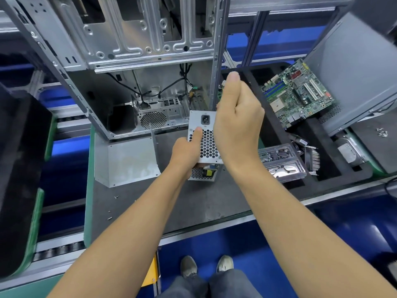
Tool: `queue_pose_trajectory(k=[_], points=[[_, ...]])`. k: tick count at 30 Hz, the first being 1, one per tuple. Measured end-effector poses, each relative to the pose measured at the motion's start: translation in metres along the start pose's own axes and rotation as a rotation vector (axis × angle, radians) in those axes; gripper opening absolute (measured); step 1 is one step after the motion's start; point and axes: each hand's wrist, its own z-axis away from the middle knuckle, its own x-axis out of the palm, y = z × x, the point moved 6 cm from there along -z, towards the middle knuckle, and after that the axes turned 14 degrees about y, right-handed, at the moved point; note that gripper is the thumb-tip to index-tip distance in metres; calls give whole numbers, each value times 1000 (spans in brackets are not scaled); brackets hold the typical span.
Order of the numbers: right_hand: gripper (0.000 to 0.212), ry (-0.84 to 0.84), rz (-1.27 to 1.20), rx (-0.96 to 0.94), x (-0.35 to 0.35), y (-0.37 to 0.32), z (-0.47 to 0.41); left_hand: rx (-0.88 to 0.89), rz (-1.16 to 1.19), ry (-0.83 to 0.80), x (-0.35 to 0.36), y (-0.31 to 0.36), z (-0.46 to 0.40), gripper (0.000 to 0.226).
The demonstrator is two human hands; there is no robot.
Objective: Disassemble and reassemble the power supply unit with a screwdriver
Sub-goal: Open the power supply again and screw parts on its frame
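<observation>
1. The power supply unit [204,140] sits at frame centre, held up off the dark work mat [193,203], just in front of the open computer case [133,82] that fills the upper left.
2. Left hand [187,149] grips the unit's lower left side, thumb pressed flat on the perforated grille face. Fingers go behind the box, so I can't see them.
3. Right hand [236,117] is above and right of the unit, fingers curled in, thumb up. It looks to be pinching the unit's cable bundle [222,84]; only a sliver of connector and wire shows behind the thumb, so the exact grip is hard to tell.
4. Handling, my read: stiff sheet-metal box, fairly dense for its size, smooth sides, so it slips if pinched lightly. Wrap the hand around the edges, not the grille.
5. Grille is thin punched metal and dents under hard thumb load. Stamped edges may be sharp.
6. Cables are soft and will snag on the case frame. Pull by the connector, not the wires.
7. No screwdriver visible. Loose screws [112,211] lie on the mat lower left; motherboard [298,93] sits in the tray at upper right.
</observation>
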Motion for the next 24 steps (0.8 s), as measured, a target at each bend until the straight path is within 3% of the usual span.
queue_pose_trajectory(k=[5,7,10,12,14,17,19,21,24], points=[[52,-50,63,65,10,6,-3,22,-35,41,-1,4,2,47],[55,-132,-30,118,13,11,-4,8,-28,22,-3,3,3,47],[55,-428,-347,283,22,16,-6,-63,34,-15,-4,4,7,53],[53,-601,-402,381,21,17,-9,-63,29,-24,-4,6,9,54],[55,-706,-140,193,17,13,-15,-44,11,-15,-4,9,12,52],[58,-776,657,-423,8,-1,-30,-25,-65,-7,-5,10,12,56],[62,-812,1033,-530,2,-8,-42,-31,-59,-3,-6,11,13,53],[53,-925,1116,-594,2,-14,-42,-32,-59,-5,-5,11,14,55],[14,-1150,853,-681,6,-24,-27,-18,-68,-7,-5,11,15,61]])
